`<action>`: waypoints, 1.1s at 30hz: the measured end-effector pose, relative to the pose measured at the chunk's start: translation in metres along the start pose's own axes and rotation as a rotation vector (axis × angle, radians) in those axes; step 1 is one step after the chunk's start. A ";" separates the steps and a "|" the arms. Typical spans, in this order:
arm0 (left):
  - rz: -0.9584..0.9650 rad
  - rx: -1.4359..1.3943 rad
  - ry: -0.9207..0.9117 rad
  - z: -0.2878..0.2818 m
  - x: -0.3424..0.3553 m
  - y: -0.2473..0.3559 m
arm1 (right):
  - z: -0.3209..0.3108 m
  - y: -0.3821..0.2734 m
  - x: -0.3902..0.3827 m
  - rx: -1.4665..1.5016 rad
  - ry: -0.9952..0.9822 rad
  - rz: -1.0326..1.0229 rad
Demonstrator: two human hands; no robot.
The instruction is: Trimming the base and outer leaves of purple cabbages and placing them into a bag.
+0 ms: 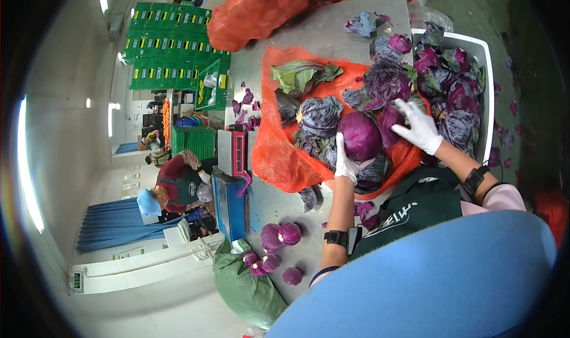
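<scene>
A smooth, round red cabbage (360, 137) rests in my left hand (346, 161), white-gloved, with the thumb along its side and the fingers curled under it. My right hand (419, 126), also gloved, is bent around a loose purple cabbage leaf (389, 125) at the cabbage's right side; part of the grip is hidden. Both hands are over an opened orange mesh sack (279, 169). More red cabbages in dull outer leaves lie on it, among them one whole head (319, 116) to the left and a ragged one (386, 84) beyond. A green outer leaf (297, 76) lies at the sack's far side.
At right, a white bin (488, 100) holds cabbages and leaves. Several peeled cabbages (289, 233) lie on the metal table (332, 35) at lower left, near a blue-and-red scale (233, 183). Full orange sacks (261, 11) stand beyond. Green crates (172, 47) and another person (181, 183) are left.
</scene>
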State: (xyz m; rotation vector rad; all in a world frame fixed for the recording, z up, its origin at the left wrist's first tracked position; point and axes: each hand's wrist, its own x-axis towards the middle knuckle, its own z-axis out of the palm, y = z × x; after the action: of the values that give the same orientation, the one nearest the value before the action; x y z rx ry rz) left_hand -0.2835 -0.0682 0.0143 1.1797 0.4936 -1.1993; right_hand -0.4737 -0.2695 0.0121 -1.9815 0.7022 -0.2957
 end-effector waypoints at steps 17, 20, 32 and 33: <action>0.507 0.315 0.303 0.003 0.007 -0.006 | 0.060 -0.066 0.047 -0.163 -0.012 -0.373; 0.533 0.422 0.179 0.009 0.004 -0.014 | 0.061 -0.061 0.055 -0.194 -0.079 -0.302; 0.593 0.973 0.680 0.057 0.037 0.009 | 0.028 0.033 0.055 0.085 0.027 -0.154; 0.637 1.022 0.766 0.060 0.035 0.006 | 0.029 0.034 0.054 0.081 0.038 -0.133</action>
State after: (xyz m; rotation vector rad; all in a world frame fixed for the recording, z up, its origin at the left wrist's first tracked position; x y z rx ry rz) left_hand -0.2819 -0.1376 0.0106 2.4688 -0.0236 -0.3429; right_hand -0.4283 -0.2929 -0.0361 -1.9529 0.5742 -0.4363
